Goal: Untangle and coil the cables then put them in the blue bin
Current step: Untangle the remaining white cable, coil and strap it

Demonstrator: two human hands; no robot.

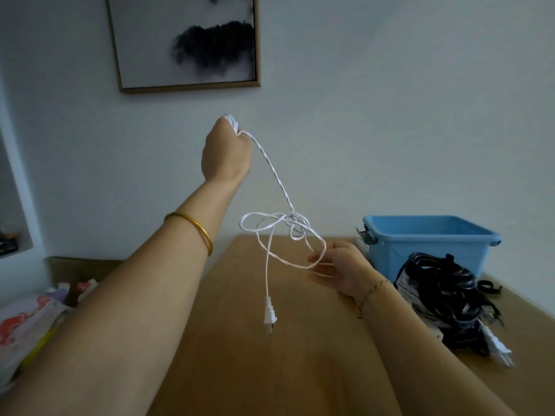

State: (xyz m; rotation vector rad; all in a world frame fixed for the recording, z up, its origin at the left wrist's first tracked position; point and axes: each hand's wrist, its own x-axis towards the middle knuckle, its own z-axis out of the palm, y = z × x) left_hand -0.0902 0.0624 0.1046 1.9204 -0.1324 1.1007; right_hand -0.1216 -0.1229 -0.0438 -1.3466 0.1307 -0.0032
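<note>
My left hand (225, 151) is raised high above the wooden table (240, 370) and grips one end of a white cable (277, 178). The cable hangs down into a tangled knot of loops (282, 225), and its white plug (269, 318) dangles over the table. Lower and to the right, my right hand (338, 270) has its fingers through the lowest loop of that cable. The blue bin (426, 238) stands at the table's far right. In front of it lies a pile of black and white cables (444, 307).
A white plug (498, 349) sticks out of the pile near the table's right edge. Plastic bags and bottles (33, 322) sit low at the left beside the table. A framed picture (186, 43) hangs on the wall behind.
</note>
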